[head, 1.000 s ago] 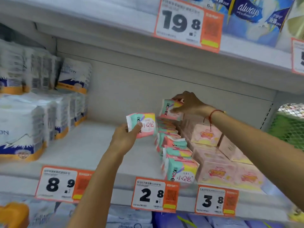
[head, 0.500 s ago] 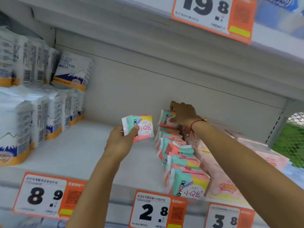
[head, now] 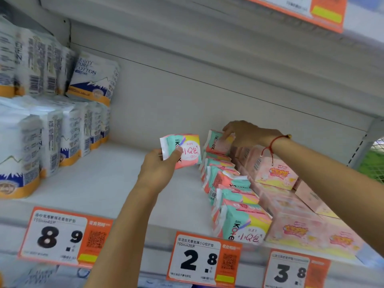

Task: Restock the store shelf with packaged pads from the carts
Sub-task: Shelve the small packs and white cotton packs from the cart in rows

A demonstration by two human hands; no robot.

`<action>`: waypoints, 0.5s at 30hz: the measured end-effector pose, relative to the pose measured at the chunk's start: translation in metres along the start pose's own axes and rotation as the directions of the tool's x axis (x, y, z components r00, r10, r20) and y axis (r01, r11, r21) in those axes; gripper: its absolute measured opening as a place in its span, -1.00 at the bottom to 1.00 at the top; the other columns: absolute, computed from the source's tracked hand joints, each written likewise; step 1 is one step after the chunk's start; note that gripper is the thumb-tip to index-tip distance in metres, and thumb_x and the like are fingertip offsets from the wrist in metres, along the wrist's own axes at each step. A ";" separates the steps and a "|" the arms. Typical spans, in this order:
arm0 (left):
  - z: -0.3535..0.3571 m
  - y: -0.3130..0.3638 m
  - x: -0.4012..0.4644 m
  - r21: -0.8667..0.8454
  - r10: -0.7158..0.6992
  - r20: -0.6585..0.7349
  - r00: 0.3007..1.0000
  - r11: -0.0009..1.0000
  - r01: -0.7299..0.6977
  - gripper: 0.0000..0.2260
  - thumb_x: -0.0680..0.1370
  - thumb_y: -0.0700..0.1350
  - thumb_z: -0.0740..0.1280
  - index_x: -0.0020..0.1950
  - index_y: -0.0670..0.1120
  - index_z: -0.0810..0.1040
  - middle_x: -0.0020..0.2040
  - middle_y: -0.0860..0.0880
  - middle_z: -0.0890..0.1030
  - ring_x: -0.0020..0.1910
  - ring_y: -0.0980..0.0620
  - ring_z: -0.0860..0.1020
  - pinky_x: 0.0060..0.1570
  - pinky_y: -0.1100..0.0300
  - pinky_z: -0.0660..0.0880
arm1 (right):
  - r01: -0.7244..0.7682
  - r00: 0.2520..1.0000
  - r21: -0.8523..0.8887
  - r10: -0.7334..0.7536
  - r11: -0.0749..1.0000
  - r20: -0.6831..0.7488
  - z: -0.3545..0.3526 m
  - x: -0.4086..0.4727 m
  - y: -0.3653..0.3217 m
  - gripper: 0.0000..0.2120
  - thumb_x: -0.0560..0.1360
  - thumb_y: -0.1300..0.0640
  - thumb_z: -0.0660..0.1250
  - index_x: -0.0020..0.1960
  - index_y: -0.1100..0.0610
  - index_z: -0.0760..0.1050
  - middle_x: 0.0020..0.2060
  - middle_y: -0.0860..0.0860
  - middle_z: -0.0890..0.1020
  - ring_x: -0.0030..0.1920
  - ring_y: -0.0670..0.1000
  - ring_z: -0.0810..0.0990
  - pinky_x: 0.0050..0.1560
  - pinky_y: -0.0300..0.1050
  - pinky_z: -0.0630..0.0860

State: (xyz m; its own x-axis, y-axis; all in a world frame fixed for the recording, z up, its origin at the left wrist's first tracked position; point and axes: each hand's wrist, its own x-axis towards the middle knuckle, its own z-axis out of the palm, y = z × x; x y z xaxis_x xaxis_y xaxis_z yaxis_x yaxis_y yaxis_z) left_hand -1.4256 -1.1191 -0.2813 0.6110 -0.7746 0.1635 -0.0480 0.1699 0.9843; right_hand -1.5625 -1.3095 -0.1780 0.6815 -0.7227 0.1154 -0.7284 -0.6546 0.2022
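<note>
My left hand (head: 159,168) holds a small teal, pink and yellow Kotex pad pack (head: 188,149) upright above the white shelf (head: 99,183), thumb across its front. To its right a row of the same packs (head: 226,183) runs from the back wall to the shelf's front edge. My right hand (head: 245,133), with a red string at the wrist, grips the rearmost pack (head: 217,142) of that row from above, at the back wall.
White and orange Pure Cotton packs (head: 91,77) are stacked on the shelf's left. Pink boxes (head: 276,175) fill the right side beside the row. Price tags (head: 204,259) hang on the front rail. Another shelf (head: 207,21) is overhead. The shelf between the stacks is bare.
My right hand has lowered its pack onto the back end of the row by the wall. My left hand has kept its pack raised, nearly still. The view has tilted downward.
</note>
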 end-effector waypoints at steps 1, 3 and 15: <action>0.000 0.000 0.000 -0.005 0.002 0.005 1.000 1.000 -0.002 -0.81 0.58 0.00 0.27 0.13 -0.04 0.53 -0.21 0.14 0.52 -0.17 0.11 0.50 -0.07 0.18 0.44 | -0.006 0.998 -0.048 0.009 0.999 0.064 0.003 -0.001 0.000 -0.56 0.45 0.33 0.25 0.27 0.02 0.52 0.39 -0.01 0.37 0.33 0.07 0.39 0.25 -0.15 0.35; 0.000 0.000 -0.001 -0.013 0.005 0.014 1.000 1.000 -0.005 -0.81 0.59 -0.01 0.27 0.14 -0.05 0.54 -0.23 0.17 0.51 -0.22 0.21 0.48 -0.11 0.19 0.43 | -0.032 0.991 -0.061 0.040 0.998 0.129 0.009 -0.001 -0.001 -0.49 0.46 0.29 0.28 0.39 0.05 0.40 0.43 -0.04 0.31 0.37 0.06 0.35 0.29 -0.17 0.32; -0.010 0.005 -0.003 -0.021 -0.015 0.107 0.994 1.000 0.017 -0.93 0.60 -0.02 0.26 0.02 0.01 0.48 -0.23 0.18 0.51 -0.26 0.29 0.45 -0.19 0.39 0.39 | -0.019 0.999 0.084 0.023 0.996 -0.049 0.004 -0.012 -0.010 -0.50 0.46 0.36 0.21 0.33 0.01 0.45 0.48 -0.03 0.22 0.49 0.06 0.13 0.43 -0.06 0.21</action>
State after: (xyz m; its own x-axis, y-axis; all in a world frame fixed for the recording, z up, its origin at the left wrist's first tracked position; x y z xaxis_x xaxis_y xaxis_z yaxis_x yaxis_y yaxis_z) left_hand -1.4199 -1.1101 -0.2778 0.5233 -0.8379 0.1550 -0.0207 0.1694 0.9853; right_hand -1.5639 -1.2954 -0.1852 0.6673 -0.7258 0.1671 -0.7444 -0.6573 0.1174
